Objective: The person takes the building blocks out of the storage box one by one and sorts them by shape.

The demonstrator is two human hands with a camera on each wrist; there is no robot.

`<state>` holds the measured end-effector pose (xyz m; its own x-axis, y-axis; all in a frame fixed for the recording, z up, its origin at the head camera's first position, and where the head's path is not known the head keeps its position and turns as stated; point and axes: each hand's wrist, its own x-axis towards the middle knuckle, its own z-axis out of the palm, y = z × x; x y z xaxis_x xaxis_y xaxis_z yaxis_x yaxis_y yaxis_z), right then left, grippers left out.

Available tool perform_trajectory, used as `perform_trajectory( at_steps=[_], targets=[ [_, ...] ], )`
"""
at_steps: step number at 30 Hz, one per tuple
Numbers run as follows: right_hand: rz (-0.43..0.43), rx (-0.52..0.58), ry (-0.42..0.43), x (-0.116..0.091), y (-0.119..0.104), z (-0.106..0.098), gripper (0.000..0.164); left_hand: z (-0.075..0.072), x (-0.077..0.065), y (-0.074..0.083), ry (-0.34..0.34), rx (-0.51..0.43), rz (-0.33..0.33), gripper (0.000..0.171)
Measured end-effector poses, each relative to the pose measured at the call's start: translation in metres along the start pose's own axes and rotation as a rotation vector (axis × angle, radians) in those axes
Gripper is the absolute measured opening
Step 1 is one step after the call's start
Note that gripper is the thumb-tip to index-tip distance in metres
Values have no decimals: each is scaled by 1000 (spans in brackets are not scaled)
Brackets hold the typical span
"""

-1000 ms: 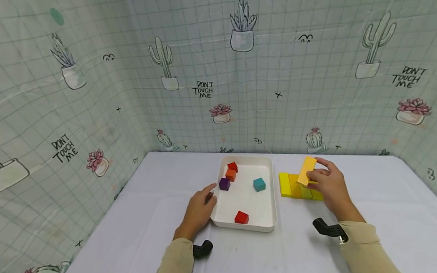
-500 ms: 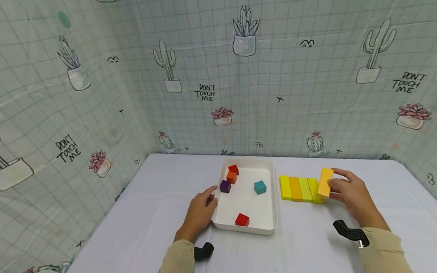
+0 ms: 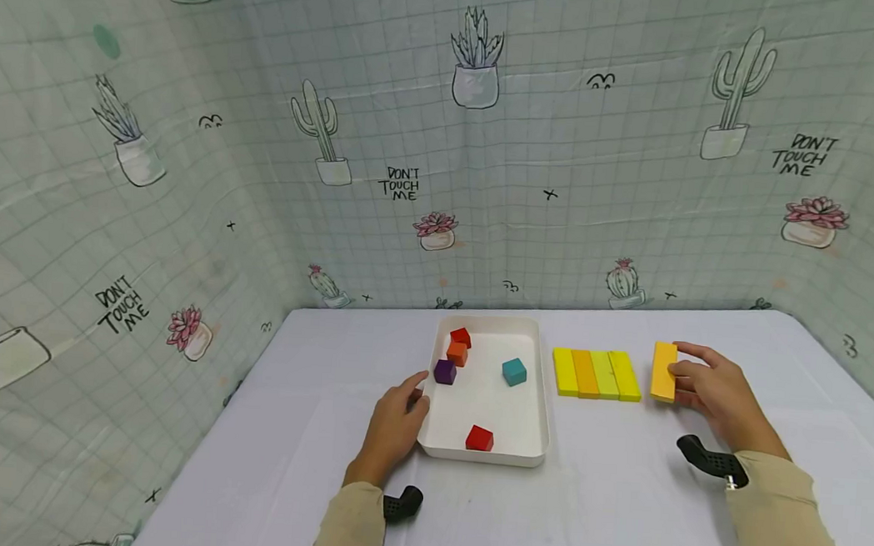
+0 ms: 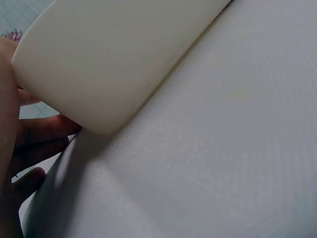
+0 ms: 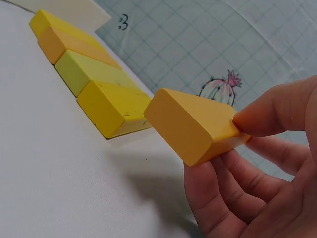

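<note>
My right hand (image 3: 721, 397) pinches an orange-yellow wooden block (image 3: 664, 372) between thumb and fingers. In the right wrist view the block (image 5: 190, 124) is raised over the table, its shadow below. To its left, several yellow, orange-yellow and lime blocks (image 3: 598, 375) lie side by side in a row, a small gap from the held one. My left hand (image 3: 392, 425) rests along the left side of a white tray (image 3: 482, 457), fingers relaxed at its rim. The left wrist view shows the fingers (image 4: 42, 130) partly behind the tray's outer wall (image 4: 114, 64).
Inside the tray are a teal block (image 3: 514, 372), a purple block (image 3: 445, 372), an orange block (image 3: 457, 354) and two red blocks, one red block (image 3: 479, 438) near the front wall. A white cloth covers the table (image 3: 527, 521); a patterned curtain (image 3: 520, 144) hangs behind.
My right hand has carried the orange-yellow block from over the row to the right of it and lower. My left hand has stayed at the tray.
</note>
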<state>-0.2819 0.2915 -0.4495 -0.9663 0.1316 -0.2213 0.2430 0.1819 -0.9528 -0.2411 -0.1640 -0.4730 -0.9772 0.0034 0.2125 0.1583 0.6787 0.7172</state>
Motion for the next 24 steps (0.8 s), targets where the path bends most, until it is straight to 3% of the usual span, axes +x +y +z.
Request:
perform_trajectory(
  at_steps=[8, 18, 24],
  targets=[
    [50, -28, -21, 3, 2, -2, 68, 1, 0, -2, 9, -1, -4, 44],
    [-31, -302, -29, 11, 5, 1, 70, 2, -1, 0, 6, -6, -6, 44],
    [-65, -357, -32, 16, 5, 4, 66, 3, -1, 0, 13, -7, -4, 44]
  ],
)
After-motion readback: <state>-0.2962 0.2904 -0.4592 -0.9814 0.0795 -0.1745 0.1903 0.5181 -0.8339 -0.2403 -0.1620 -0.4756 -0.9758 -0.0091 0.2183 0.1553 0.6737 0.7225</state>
